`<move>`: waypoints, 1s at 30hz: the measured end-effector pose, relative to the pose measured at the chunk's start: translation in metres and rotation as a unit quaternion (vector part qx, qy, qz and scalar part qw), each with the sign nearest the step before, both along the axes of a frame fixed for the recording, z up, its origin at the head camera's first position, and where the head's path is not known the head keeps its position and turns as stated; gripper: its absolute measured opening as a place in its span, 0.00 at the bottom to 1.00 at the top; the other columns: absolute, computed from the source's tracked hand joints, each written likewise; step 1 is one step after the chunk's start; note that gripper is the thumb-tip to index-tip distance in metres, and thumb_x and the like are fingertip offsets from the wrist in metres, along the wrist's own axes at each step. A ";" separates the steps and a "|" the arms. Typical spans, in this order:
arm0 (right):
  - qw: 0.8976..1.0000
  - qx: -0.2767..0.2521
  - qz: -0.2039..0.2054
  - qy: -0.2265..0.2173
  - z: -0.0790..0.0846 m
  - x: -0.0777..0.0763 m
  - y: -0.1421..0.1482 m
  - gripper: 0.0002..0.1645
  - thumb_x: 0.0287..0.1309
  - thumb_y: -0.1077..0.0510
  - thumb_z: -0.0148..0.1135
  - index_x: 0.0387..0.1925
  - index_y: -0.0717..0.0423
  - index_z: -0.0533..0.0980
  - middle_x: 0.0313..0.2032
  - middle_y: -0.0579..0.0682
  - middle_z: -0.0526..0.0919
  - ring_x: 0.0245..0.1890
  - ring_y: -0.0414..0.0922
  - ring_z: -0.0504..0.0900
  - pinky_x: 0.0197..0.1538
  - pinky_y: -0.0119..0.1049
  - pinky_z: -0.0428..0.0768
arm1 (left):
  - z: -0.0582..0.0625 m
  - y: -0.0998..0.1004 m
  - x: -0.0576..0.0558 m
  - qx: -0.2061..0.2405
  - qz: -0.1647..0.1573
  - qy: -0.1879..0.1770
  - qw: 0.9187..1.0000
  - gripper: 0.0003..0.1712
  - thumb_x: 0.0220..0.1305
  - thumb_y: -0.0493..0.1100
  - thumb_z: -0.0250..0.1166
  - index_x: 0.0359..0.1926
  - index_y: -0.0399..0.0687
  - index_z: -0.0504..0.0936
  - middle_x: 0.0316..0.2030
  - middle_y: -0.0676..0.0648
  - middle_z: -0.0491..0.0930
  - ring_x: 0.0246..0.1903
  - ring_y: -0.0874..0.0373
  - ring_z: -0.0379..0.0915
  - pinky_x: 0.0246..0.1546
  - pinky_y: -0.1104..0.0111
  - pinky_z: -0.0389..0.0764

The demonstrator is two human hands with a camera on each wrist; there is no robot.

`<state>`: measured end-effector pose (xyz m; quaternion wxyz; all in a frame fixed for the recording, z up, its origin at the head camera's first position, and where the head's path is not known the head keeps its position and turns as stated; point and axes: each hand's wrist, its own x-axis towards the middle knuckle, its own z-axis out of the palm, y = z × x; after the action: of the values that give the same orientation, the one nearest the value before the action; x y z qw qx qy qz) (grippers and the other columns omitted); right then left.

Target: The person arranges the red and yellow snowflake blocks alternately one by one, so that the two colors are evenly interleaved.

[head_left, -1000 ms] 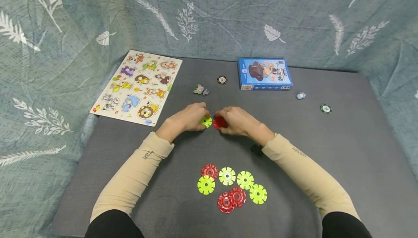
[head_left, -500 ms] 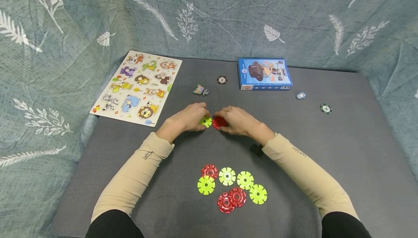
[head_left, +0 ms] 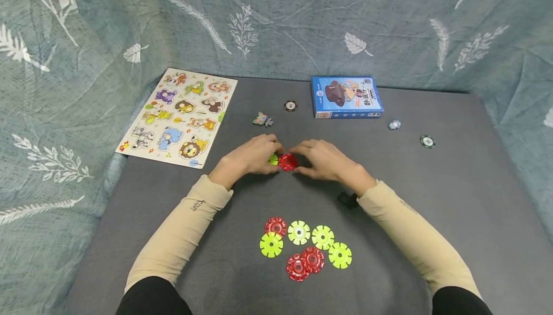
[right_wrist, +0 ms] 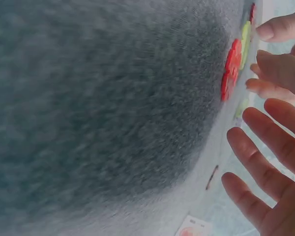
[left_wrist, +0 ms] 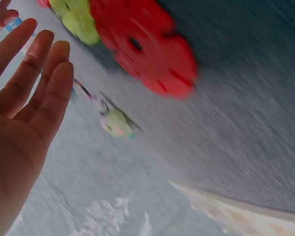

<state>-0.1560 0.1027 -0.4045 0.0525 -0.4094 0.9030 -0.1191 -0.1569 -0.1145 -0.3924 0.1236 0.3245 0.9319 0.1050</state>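
Observation:
In the head view my left hand point(head_left: 258, 155) arches over a yellow-green notched disc point(head_left: 273, 160), its fingertips close to the red notched disc point(head_left: 287, 162) beside it. My right hand point(head_left: 325, 160) stands just right of that red disc, thumb and fingers spread. The left wrist view shows a large red disc point(left_wrist: 142, 46) in front of the yellow-green one, with the left fingers point(left_wrist: 42, 83) long and straight next to them. In the right wrist view the discs stand in a row past the spread right fingers point(right_wrist: 263, 167). Part of the row is hidden under the left hand.
Several loose red and yellow-green discs point(head_left: 271, 245) lie on the grey table nearer the body, some overlapping. An animal puzzle board point(head_left: 177, 118) lies back left. A blue box point(head_left: 347, 97), a butterfly trinket point(head_left: 262, 119), a blue-white trinket point(head_left: 394, 125) and dark round chips point(head_left: 427, 141) lie beyond.
The right hand has drawn back slightly to the right, and more of the red disc shows. The left fingertips have moved right, covering more of the yellow-green disc. The loose discs stay put.

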 end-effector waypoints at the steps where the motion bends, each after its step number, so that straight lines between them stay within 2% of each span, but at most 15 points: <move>1: 1.000 -0.001 0.001 0.000 -0.001 0.002 0.002 0.28 0.58 0.47 0.66 0.57 0.54 0.77 0.53 0.52 0.82 0.49 0.49 0.82 0.52 0.46 0.80 | -0.001 0.003 0.000 0.000 -0.008 0.000 1.000 0.25 0.56 0.50 0.70 0.52 0.42 0.82 0.46 0.43 0.79 0.44 0.49 0.76 0.50 0.58 0.77; 4: 1.000 -0.003 0.008 0.001 -0.003 0.006 0.008 0.28 0.57 0.46 0.66 0.56 0.56 0.77 0.52 0.53 0.83 0.49 0.49 0.83 0.52 0.46 0.80 | -0.005 0.012 -0.001 -0.001 -0.028 0.001 1.000 0.24 0.57 0.50 0.68 0.52 0.43 0.82 0.46 0.43 0.79 0.43 0.50 0.75 0.48 0.59 0.77; 8: 1.000 -0.005 0.015 0.005 -0.007 0.012 0.015 0.27 0.57 0.45 0.67 0.55 0.55 0.78 0.52 0.52 0.83 0.49 0.49 0.83 0.52 0.47 0.80 | -0.010 0.019 -0.001 -0.007 -0.035 0.007 0.999 0.21 0.58 0.48 0.68 0.50 0.43 0.83 0.46 0.44 0.79 0.42 0.50 0.75 0.47 0.60 0.78; 12: 1.000 -0.010 0.019 0.006 -0.006 0.018 0.024 0.26 0.56 0.45 0.67 0.53 0.53 0.79 0.51 0.51 0.84 0.48 0.48 0.83 0.51 0.46 0.80 | -0.009 0.023 -0.001 -0.017 -0.036 0.010 0.999 0.18 0.58 0.46 0.68 0.49 0.42 0.84 0.46 0.43 0.78 0.44 0.49 0.75 0.49 0.60 0.77; 16: 0.999 -0.021 0.029 0.001 -0.003 0.031 0.037 0.22 0.55 0.45 0.68 0.48 0.53 0.82 0.46 0.48 0.84 0.44 0.45 0.84 0.48 0.43 0.81 | -0.007 0.026 -0.002 -0.015 -0.042 0.012 0.999 0.16 0.58 0.44 0.69 0.46 0.41 0.84 0.46 0.43 0.78 0.43 0.48 0.75 0.49 0.59 0.77; 19: 0.999 -0.031 0.041 -0.013 -0.002 0.048 0.048 0.18 0.53 0.46 0.69 0.42 0.51 0.82 0.41 0.45 0.83 0.38 0.41 0.83 0.43 0.39 0.81 | -0.007 0.027 -0.002 -0.011 -0.042 0.012 0.999 0.16 0.58 0.43 0.69 0.46 0.41 0.84 0.45 0.43 0.78 0.42 0.49 0.76 0.49 0.59 0.77; 24: 0.996 -0.045 0.071 -0.034 -0.006 0.088 0.072 0.15 0.50 0.46 0.70 0.36 0.48 0.81 0.36 0.41 0.80 0.31 0.36 0.79 0.36 0.33 0.79 | -0.007 0.030 -0.003 -0.004 -0.039 -0.006 0.999 0.16 0.58 0.42 0.69 0.47 0.40 0.84 0.44 0.42 0.77 0.42 0.49 0.76 0.49 0.60 0.77; 27: 0.995 -0.046 0.085 -0.032 -0.010 0.110 0.085 0.17 0.47 0.45 0.71 0.36 0.47 0.80 0.36 0.39 0.78 0.33 0.35 0.79 0.39 0.33 0.81 | -0.007 0.031 -0.003 -0.002 -0.035 -0.014 0.999 0.16 0.58 0.42 0.69 0.47 0.39 0.84 0.44 0.42 0.77 0.41 0.49 0.75 0.48 0.60 0.77; 30: 0.994 -0.045 0.097 -0.027 -0.013 0.127 0.093 0.21 0.43 0.43 0.73 0.37 0.47 0.78 0.37 0.38 0.77 0.36 0.34 0.78 0.41 0.33 0.81 | -0.007 0.031 -0.004 -0.001 -0.029 -0.013 0.999 0.16 0.57 0.42 0.70 0.46 0.39 0.84 0.43 0.42 0.77 0.39 0.50 0.75 0.46 0.60 0.77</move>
<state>-0.0292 0.1958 -0.4179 0.0698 -0.4936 0.8511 -0.1650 -0.1612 -0.0839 -0.3999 0.1385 0.3499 0.9206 0.1046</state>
